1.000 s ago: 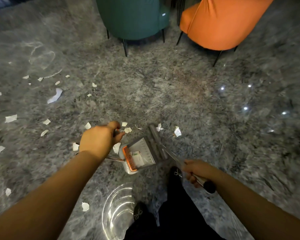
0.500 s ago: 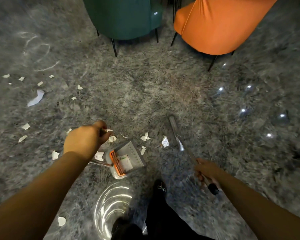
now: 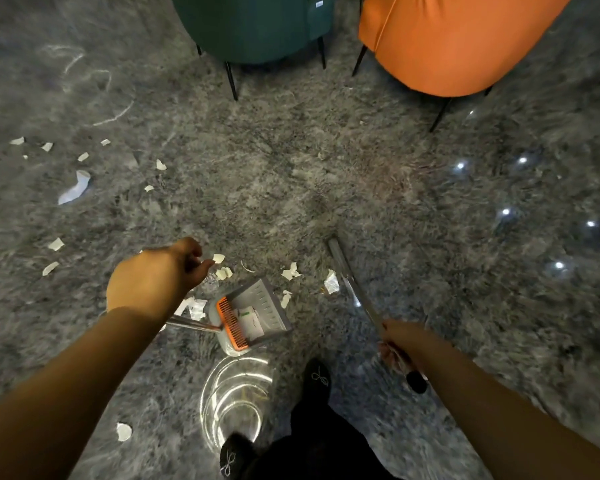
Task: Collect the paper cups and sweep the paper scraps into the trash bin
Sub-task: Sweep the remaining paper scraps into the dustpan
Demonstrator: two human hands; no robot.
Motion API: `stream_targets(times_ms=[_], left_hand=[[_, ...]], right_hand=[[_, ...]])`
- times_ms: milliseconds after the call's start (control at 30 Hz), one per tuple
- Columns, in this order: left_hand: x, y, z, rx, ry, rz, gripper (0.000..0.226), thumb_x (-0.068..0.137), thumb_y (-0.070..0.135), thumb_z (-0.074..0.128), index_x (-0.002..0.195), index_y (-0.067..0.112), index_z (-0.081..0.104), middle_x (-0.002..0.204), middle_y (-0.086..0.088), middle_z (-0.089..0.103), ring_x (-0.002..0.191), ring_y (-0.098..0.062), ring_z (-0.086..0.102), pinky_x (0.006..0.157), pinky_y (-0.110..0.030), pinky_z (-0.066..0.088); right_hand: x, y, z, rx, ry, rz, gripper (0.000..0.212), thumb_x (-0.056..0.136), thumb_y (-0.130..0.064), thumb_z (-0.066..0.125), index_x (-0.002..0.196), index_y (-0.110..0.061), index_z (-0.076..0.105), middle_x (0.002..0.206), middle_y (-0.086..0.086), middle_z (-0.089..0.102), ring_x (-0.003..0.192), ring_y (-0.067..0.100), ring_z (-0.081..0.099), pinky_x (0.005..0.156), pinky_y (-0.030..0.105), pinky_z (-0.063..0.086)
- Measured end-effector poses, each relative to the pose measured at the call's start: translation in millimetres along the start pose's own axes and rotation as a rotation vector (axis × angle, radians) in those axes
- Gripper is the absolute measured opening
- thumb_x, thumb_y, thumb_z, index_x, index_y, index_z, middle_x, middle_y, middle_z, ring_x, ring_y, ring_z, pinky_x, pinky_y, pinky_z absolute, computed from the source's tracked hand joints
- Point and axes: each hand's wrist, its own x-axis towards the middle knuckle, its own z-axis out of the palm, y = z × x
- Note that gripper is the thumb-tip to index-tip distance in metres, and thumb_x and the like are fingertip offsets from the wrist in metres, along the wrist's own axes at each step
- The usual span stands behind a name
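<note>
**Floor sweep: items, left to right**

Paper scraps (image 3: 73,188): scattered on grey floor (image 3: 257,188), left and centre.
Left hand (image 3: 153,282): curled round dustpan (image 3: 253,317) handle.
Dustpan: on floor, scraps inside.
Right hand (image 3: 400,344): gripping broom (image 3: 350,285) handle.
</note>
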Motion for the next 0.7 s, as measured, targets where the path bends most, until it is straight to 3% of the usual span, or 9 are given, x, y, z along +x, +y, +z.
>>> stream_targets(times_ms=[200,367,533,700], left_hand=[[-7.3,-14.3,1.2,0.015,0.045,-0.002,0.028,0.075,0.042,0.079,0.087,0.019,0.068,0.062,-0.004,0.068,0.050,-0.030,0.063,0.049,-0.019,0.032],[-20.5,-27.4,3.8,0.018,0.066,-0.021,0.027,0.071,0.039,0.083,0.084,0.020,0.068,0.060,-0.005,0.067,0.047,-0.031,0.063,0.048,-0.024,0.039],[-32.2,-38.1,4.1,0.009,0.057,-0.020,0.028,0.072,0.040,0.082,0.086,0.019,0.068,0.061,-0.008,0.067,0.048,-0.033,0.062,0.046,-0.028,0.043],[-31.5,-37.6,4.6,-0.035,0.013,-0.007,0.029,0.080,0.042,0.074,0.091,0.016,0.067,0.067,-0.010,0.069,0.057,-0.034,0.065,0.050,-0.031,0.046]], right_hand=[[0.9,10.1,11.3,-0.007,-0.027,-0.033,0.037,0.101,-0.007,0.037,0.137,-0.012,0.042,0.066,0.011,0.047,0.049,0.018,0.041,0.044,0.028,0.039],[0.2,13.3,29.1,-0.038,0.015,0.018,0.032,0.103,-0.016,0.037,0.129,0.000,0.047,0.065,0.013,0.049,0.050,0.020,0.044,0.045,0.030,0.041],[2.0,9.1,50.4,-0.070,-0.028,0.091,0.023,0.102,-0.015,0.035,0.117,-0.004,0.049,0.059,0.010,0.046,0.047,0.019,0.039,0.043,0.028,0.036],[-5.4,13.6,85.7,-0.064,-0.145,0.128,0.027,0.103,-0.018,0.035,0.125,-0.009,0.048,0.051,0.007,0.044,0.040,0.014,0.038,0.037,0.022,0.035]])
